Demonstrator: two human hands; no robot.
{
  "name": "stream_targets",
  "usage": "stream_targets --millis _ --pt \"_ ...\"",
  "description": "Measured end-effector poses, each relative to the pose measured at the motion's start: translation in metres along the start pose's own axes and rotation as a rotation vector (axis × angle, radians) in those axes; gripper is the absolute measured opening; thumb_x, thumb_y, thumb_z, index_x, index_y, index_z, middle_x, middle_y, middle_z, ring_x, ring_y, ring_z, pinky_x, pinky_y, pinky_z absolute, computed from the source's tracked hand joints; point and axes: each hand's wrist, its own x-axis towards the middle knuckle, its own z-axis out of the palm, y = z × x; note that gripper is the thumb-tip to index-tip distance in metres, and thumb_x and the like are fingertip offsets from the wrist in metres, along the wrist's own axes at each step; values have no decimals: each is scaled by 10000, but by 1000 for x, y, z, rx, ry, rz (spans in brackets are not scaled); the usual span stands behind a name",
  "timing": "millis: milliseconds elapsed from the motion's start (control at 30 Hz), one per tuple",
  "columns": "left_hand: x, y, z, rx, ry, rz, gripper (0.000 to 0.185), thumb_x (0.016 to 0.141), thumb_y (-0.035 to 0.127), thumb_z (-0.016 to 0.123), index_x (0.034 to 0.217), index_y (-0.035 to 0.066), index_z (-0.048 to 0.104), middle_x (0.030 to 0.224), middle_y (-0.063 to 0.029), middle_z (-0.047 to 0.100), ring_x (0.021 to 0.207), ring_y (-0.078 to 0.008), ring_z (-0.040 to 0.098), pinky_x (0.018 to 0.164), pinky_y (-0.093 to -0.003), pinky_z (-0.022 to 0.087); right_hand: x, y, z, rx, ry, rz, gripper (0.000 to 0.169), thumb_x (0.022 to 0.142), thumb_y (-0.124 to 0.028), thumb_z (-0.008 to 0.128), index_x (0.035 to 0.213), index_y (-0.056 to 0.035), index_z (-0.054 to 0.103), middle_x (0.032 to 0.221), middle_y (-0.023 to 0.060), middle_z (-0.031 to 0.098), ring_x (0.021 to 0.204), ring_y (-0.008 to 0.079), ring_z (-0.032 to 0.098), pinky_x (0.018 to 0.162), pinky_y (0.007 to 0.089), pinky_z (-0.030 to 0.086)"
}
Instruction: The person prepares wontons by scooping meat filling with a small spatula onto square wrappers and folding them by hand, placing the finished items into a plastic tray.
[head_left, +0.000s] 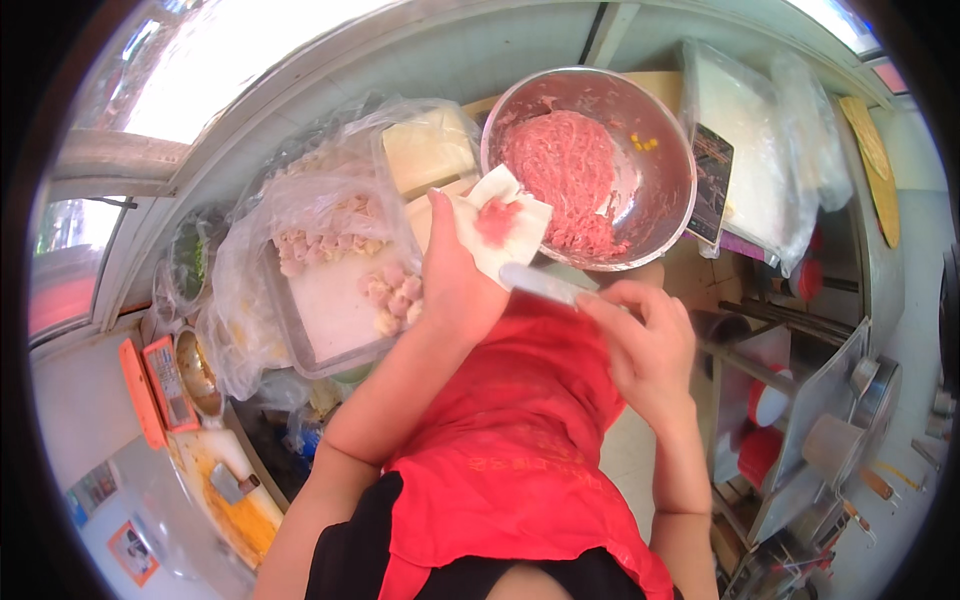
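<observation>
My left hand (461, 289) holds a thin white dough wrapper (534, 217) spread over its palm and fingers, thumb raised. A pink smear of minced meat (497, 221) lies on the wrapper. Between the fingers of my right hand (649, 341) is a flat, pale spatula (540, 283), its tip at the wrapper's near edge. Just beyond, a steel bowl (664, 199) contains a mound of pink minced meat (559, 157) and a few yellow bits (645, 142). Left of my left hand sits a tray (330, 311) with small filled dumplings (394, 292), partly under clear plastic.
A stack of wrappers (427, 146) lies behind the tray. Right of the bowl are a dark, phone-like slab (709, 184) and a plastic-covered white stack (742, 142). A metal shelf rack (817, 382) stands at right. Far left, a cleaver (227, 482) rests on a stained board (217, 517).
</observation>
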Motion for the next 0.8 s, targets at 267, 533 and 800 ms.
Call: stream_targets --millis 267,533,800 --pt "-5 -6 -24 53 -240 -65 330 1073 327 394 1202 58 534 1126 -102 603 1062 -248 583 972 -418 479 5 1 8 -35 151 -7 366 749 1 671 1060 -182 736 951 6 641 772 203 581 653 345 407" --pt "-7 -8 -33 -10 -244 -24 326 1073 343 390 952 79 538 1040 -107 590 1092 -277 576 1004 -453 464 8 -9 4 -77 102 -107 368 723 -21 675 1041 -192 746 953 -8 655 749 175 568 619 322 370" --pt "-33 -12 -22 340 -53 109 279 1075 323 399 1070 81 538 1055 -91 602 960 -210 599 906 -372 485 7 -11 14 -78 111 -54 381 709 12 673 1035 -172 745 941 10 660 729 189 570 612 327 378"
